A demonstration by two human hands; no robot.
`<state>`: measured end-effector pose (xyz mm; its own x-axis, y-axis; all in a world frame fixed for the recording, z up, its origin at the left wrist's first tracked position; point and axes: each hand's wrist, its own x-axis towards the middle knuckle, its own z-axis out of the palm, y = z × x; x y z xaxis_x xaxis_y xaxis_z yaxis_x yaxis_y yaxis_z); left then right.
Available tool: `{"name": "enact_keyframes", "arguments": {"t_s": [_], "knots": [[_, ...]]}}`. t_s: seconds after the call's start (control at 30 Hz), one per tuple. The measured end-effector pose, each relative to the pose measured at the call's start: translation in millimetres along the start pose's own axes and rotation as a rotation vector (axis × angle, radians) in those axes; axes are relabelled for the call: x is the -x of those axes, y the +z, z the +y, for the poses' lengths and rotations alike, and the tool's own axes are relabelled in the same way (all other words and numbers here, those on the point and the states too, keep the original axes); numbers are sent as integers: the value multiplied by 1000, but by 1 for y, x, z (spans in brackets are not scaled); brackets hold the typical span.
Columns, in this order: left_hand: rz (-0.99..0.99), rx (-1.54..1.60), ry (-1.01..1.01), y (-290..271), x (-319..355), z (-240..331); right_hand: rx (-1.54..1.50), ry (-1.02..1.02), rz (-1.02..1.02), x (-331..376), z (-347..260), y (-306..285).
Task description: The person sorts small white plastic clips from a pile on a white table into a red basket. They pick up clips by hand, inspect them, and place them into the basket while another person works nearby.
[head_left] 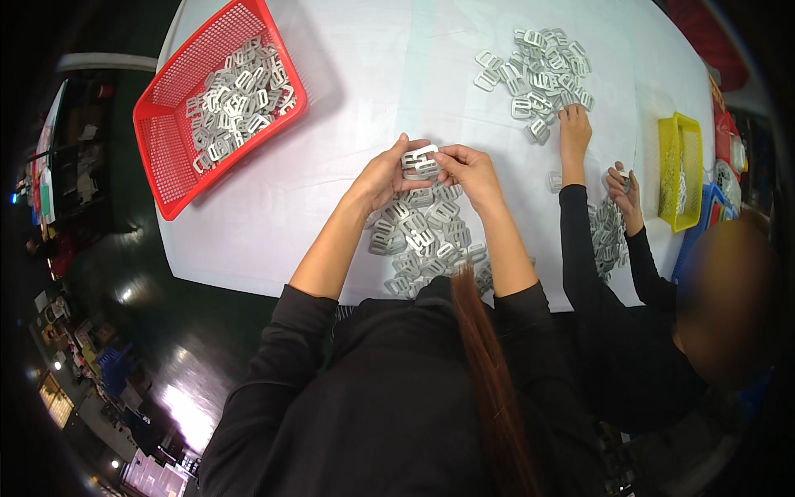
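Note:
Pale grey slide buckles (424, 162), flat with slots through them, are held between my two hands above the white table. My left hand (386, 176) cradles them from the left, its fingers reaching beneath. From the right, my right hand (472, 172) pinches the edge of one buckle between thumb and forefinger. Exactly how many buckles are in my hands I cannot tell. Right below my hands, a heap of similar buckles (424, 236) spreads toward the near table edge, partly hidden by my body and hair.
A red plastic basket (153, 124) with many buckles stands at the far left. Another buckle pile (542, 70) lies at the far right. Beside me, a co-worker's hands (575, 132) handle buckles near a third pile (609, 232). A yellow basket (669, 174) sits at the right edge.

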<state>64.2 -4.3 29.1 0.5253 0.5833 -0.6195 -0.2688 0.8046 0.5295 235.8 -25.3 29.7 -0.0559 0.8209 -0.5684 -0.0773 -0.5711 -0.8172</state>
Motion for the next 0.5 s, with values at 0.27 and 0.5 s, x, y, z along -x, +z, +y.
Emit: {"name": "enact_keyframes", "arguments": {"t_s": [0.27, 0.5], "knots": [[-16, -2, 51, 0, -15, 1, 46, -51, 43, -17, 7, 8], [309, -149, 97, -21, -16, 4, 304, 221, -315, -30, -3, -24]]}}
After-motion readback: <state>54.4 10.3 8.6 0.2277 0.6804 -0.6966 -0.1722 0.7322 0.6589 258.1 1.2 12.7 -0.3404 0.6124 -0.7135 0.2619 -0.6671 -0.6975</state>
